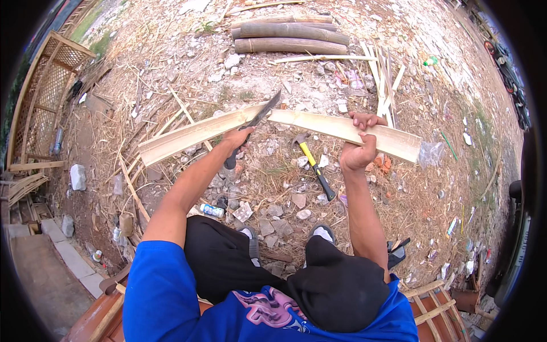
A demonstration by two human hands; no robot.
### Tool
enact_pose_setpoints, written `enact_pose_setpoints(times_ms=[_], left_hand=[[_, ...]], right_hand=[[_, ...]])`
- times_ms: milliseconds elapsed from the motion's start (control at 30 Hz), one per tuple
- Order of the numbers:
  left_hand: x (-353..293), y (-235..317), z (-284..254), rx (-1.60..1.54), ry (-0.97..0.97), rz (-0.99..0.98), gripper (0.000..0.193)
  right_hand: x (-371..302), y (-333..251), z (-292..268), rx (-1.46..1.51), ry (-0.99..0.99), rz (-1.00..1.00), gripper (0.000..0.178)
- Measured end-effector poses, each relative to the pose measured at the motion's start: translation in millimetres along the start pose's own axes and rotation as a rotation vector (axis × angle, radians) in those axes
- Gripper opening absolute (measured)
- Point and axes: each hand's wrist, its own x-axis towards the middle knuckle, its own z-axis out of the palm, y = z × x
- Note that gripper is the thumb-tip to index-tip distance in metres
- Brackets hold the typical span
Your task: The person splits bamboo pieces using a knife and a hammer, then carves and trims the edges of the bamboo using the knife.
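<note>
Dark steel machete (265, 112), centre: left hand (237, 138) closed round its black handle (229, 162). Right hand (360, 149) clamps pale split-bamboo strip (319, 122), right of centre, likely for steadiness.

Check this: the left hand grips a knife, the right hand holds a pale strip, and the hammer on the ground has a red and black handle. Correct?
Not quite: in the head view, the hammer has a yellow and black handle; the rest stands.
</note>
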Motion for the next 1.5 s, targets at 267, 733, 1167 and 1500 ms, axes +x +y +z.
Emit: enact_pose_setpoints(times_ms=[267, 733, 1167, 1500], left_hand=[[-2.6, -1.8, -18.5, -0.238, -0.112, -0.042, 0.050], [-75.6, 31.7, -54.7, -0.323, 0.059, 0.228, 0.041], [-165.6, 92.7, -82.1, -0.432, 0.008, 0.546, 0.037], [-237.6, 131.4, -64.0, -0.425, 0.000, 0.611, 0.061]], right_hand=[[16.5, -44.7, -33.3, 0.080, 0.168, -0.066, 0.030], [21.3, -58.6, -73.5, 0.294, 0.220, 0.167, 0.028], [114.8, -46.7, 55.4, -0.285, -0.519, 0.187, 0.045], [122.2, 4.8, 26.0, -0.559, -0.519, 0.329, 0.035]])
